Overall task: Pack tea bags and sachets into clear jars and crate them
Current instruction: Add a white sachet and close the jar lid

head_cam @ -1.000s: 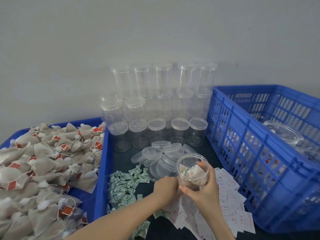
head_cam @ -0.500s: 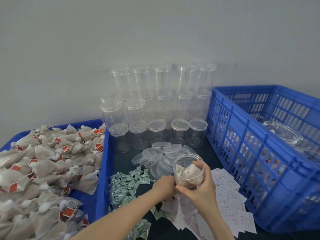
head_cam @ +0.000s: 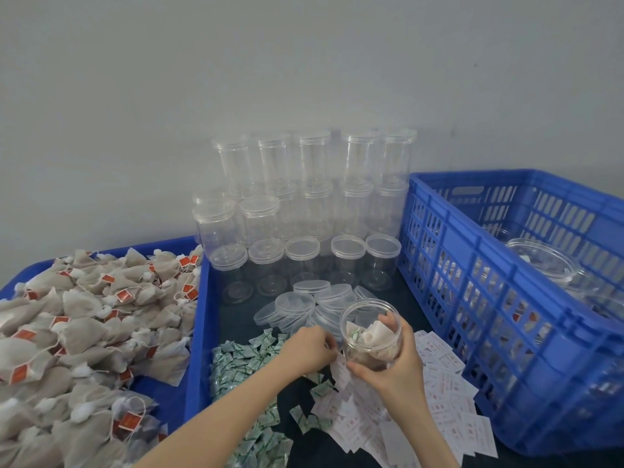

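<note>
Since a second ago, the open jar point(head_cam: 370, 334) had dipped slightly nearer the table, and both hands kept their places. From my remote seat I saw the right hand point(head_cam: 396, 364) curled round the jar, thumb in front, fingers over the far rim. Tea bags and a green sachet lay inside. At the jar's nine o'clock the left hand point(head_cam: 309, 346) was bent over the white sachets point(head_cam: 442, 400); it seemed to pinch one, though I couldn't tell. Green sachets point(head_cam: 243, 366) lay at eight o'clock (loose lids point(head_cam: 304, 305) at eleven), the blue crate point(head_cam: 506, 298) at three.
</note>
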The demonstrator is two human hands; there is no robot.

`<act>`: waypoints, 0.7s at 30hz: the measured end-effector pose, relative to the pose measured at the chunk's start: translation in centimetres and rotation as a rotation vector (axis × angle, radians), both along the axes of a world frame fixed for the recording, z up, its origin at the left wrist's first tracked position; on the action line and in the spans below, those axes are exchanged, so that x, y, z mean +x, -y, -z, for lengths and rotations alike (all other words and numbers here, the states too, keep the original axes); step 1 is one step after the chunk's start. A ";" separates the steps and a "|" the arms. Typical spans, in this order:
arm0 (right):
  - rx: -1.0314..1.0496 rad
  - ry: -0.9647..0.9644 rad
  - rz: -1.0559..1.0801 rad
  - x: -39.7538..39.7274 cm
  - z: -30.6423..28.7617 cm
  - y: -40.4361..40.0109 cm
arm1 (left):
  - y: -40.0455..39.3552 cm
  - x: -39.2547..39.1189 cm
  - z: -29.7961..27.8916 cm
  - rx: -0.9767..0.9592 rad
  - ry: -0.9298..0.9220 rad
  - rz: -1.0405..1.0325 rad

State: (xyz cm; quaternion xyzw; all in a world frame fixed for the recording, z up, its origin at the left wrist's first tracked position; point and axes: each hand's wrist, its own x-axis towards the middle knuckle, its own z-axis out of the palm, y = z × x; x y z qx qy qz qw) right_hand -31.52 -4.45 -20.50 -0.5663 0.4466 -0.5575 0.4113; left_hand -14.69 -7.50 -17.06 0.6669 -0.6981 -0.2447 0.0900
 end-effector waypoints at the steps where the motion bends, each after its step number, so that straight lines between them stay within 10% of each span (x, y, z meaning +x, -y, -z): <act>1: 0.001 -0.005 -0.002 0.0 0.1 0.0 | 0.1 0.1 -0.3 -0.006 -0.022 0.001; 15: 0.046 -0.021 -0.058 1.1 0.6 -0.5 | -0.3 3.1 -9.2 -0.343 -0.777 -0.194; 21: 0.037 -0.011 -0.071 1.9 0.1 -1.0 | -1.2 1.7 -9.5 -0.213 -0.566 0.062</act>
